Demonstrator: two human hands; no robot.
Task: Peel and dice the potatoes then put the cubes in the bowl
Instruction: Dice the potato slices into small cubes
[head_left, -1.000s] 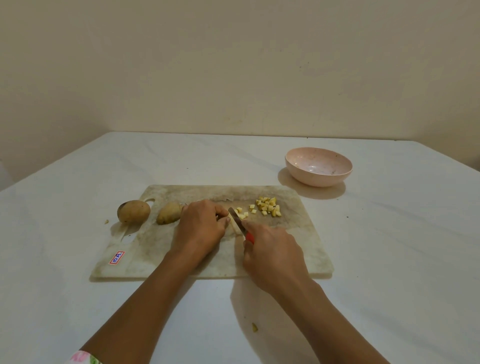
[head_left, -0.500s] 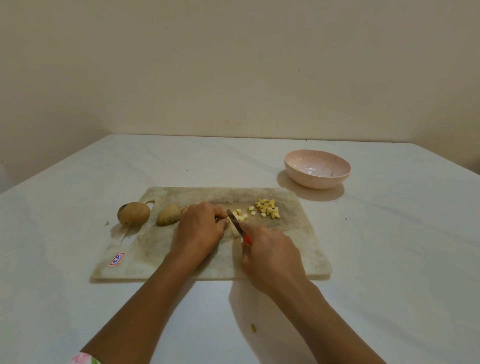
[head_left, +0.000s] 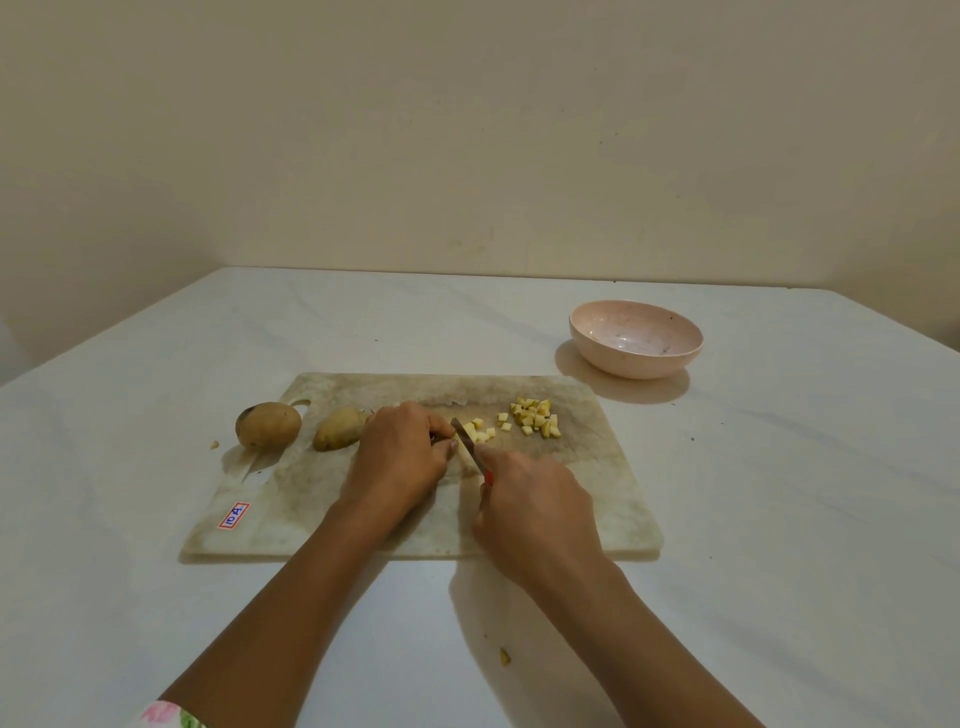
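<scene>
While my left hand (head_left: 400, 457) pins the peeled potato piece (head_left: 461, 448) to the cutting board (head_left: 597, 467), fingers curled back from the edge, my right hand (head_left: 530, 504) grips the red-handled knife (head_left: 470, 451), blade down for dicing. Cut cubes (head_left: 532, 418) sit aside, clear of the blade. Two unpeeled potatoes (head_left: 268, 424) wait left. Pink bowl (head_left: 635, 338) holds no cubes yet.

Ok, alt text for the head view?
On a cutting board, the right hand slices with a knife beside the left hand. Potato cubes lie right of it, two whole potatoes left, pink bowl beyond.
</scene>
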